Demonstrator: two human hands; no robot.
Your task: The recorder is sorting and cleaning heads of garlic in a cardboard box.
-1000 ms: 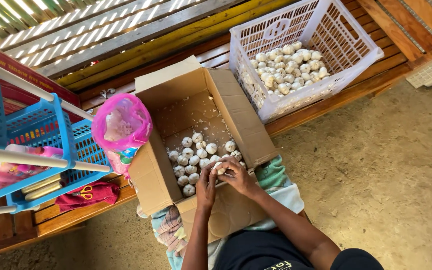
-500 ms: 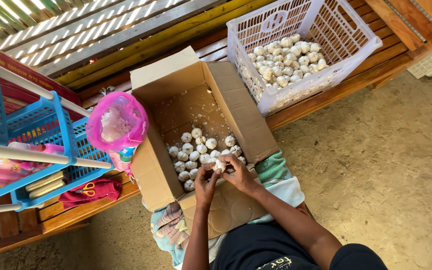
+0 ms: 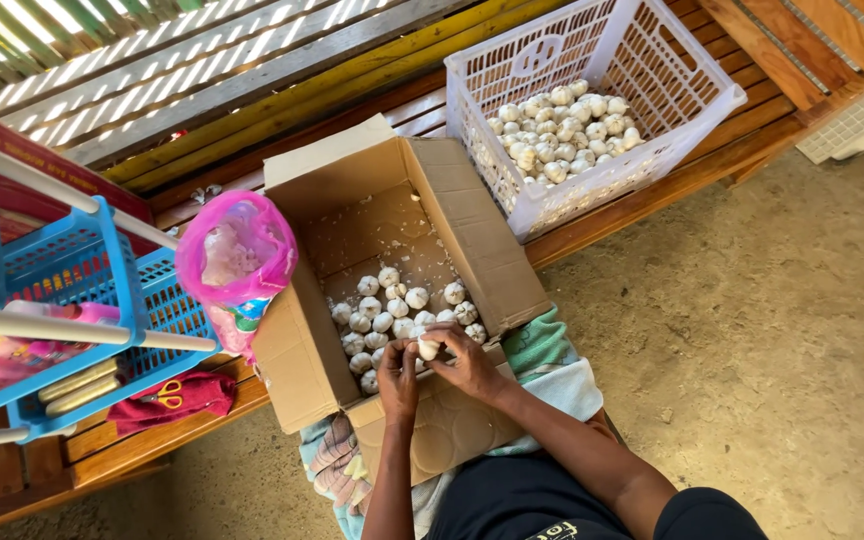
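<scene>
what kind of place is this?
Probably an informal, open-sided sorting spot for garlic, not a factory. Signs: a dirt floor, slatted wooden benches, a cardboard box and a white plastic crate both holding garlic bulbs. Both hands work one bulb over the box.

— Left hand point(image 3: 398, 377)?
— Raised from below, forearm nearly upright, fingers curled, tips pinched at the grip.
— Right hand point(image 3: 467, 362)?
— Came in from the lower right, forearm slanted, wrist bent, fingers arched over and closed at the same grip.
— Touching?
— Fingertips of both met there, thumbs tucked beneath, palms just apart.
</scene>
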